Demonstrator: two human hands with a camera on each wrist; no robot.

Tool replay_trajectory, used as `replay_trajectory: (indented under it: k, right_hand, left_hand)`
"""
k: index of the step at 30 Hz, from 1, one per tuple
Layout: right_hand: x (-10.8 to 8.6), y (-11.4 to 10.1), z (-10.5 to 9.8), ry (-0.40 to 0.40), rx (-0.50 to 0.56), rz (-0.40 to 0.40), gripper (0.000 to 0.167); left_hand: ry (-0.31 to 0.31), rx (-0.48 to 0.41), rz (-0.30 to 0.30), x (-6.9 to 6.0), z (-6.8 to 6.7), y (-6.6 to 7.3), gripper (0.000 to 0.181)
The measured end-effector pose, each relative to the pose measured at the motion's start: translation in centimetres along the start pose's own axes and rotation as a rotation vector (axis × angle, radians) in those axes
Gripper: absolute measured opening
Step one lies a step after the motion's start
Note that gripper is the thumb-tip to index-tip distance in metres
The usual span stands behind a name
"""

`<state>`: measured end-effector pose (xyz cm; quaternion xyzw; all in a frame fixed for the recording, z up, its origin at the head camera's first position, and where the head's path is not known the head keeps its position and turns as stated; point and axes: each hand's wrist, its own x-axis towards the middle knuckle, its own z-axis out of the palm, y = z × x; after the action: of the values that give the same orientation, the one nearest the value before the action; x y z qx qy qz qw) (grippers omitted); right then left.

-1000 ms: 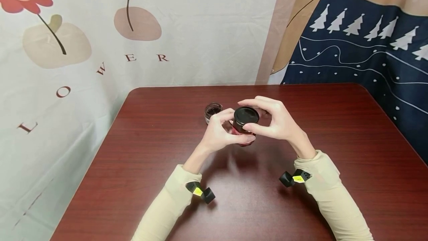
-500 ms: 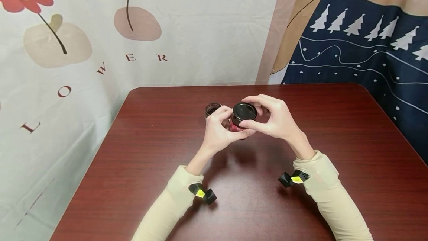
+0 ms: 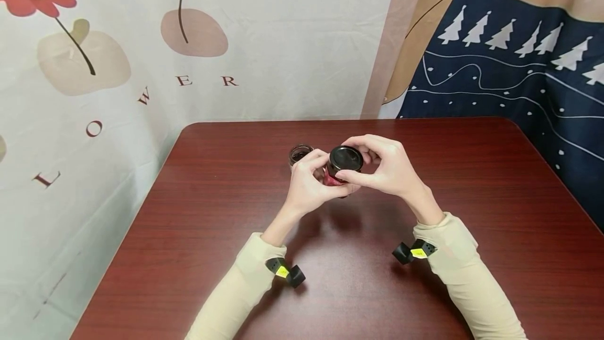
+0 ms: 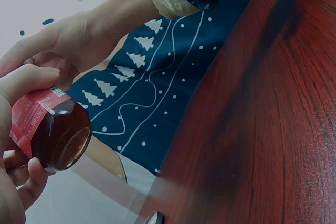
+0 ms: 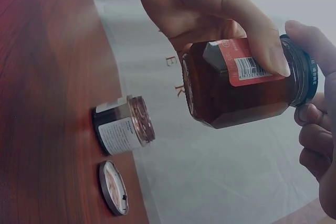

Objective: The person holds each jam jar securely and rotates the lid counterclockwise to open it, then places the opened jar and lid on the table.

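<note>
A glass jar (image 5: 215, 100) of dark reddish-brown contents, with a red label and barcode, is held above the table. My left hand (image 3: 308, 185) grips its body, thumb across the label. Round the black lid (image 3: 346, 158) on top, my right hand (image 3: 386, 168) curls thumb and fingers, seen also in the right wrist view. The lid sits on the jar. In the left wrist view the jar's base (image 4: 73, 148) shows below the label. Behind my left hand stands a second, lidless jar (image 5: 122, 127) with a white label and dark residue at its rim.
Beside the lidless jar a loose lid (image 5: 113, 187) lies on the table with its pale inside showing. The reddish-brown wooden table (image 3: 212, 214) has rounded far corners. A white printed curtain (image 3: 292, 41) and a navy tree-patterned cloth (image 3: 500, 72) hang behind it.
Over the last second both hands have shifted the jar slightly up and away, and its lid top faces the head camera more. In the last half second hardly anything has moved.
</note>
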<state>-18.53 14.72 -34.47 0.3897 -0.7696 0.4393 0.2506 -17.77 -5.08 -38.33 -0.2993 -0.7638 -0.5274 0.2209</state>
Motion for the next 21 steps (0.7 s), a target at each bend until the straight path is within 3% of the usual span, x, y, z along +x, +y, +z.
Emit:
replay_trajectory:
  k: [10,14,21]
  right_hand:
    - [0.09,-0.04,-0.27,-0.027,0.052,-0.025,0.049]
    - [0.03,-0.07,-0.4,-0.043,0.082,-0.02,0.045]
    - [0.05,-0.25,-0.68,-0.079,0.125,-0.015,0.044]
  left_hand:
    - [-0.098,-0.257,-0.098,0.13,-0.38,0.7,0.032]
    - [-0.144,-0.347,-0.13,0.0,-0.43,0.25,0.035]
    - [-0.22,-0.386,-0.144,0.1,-0.71,0.29,0.039]
